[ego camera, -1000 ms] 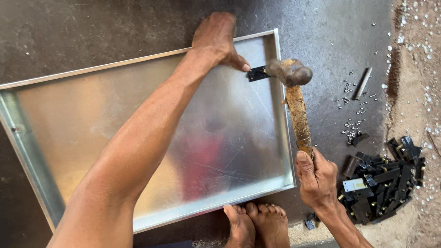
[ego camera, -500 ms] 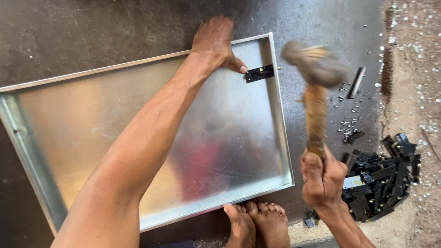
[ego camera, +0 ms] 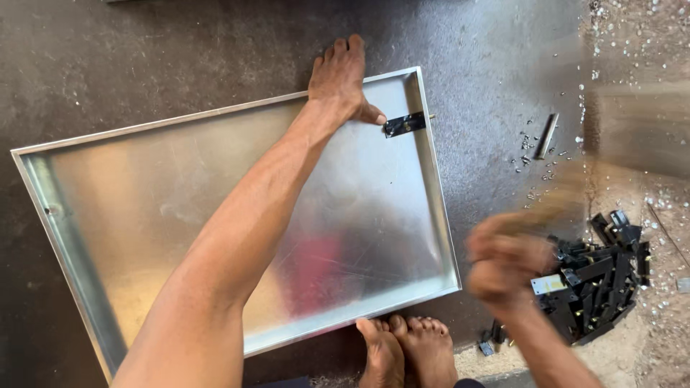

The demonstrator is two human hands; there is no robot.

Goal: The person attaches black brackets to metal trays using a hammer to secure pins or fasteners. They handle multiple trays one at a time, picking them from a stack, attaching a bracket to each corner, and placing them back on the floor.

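On the dark floor, the left hand lies flat, thumb pinning a black bracket to the metal tray's right rim; the right hand, blurred, is fisted around a hammer handle.

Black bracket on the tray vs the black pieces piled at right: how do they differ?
The black bracket lies alone and flat across the metal tray rim, with the left hand pressing beside it. The piled black pieces lie loose on the floor, jumbled at mixed angles, next to the motion-blurred right hand. Both look like the same dark, flat metal hardware.
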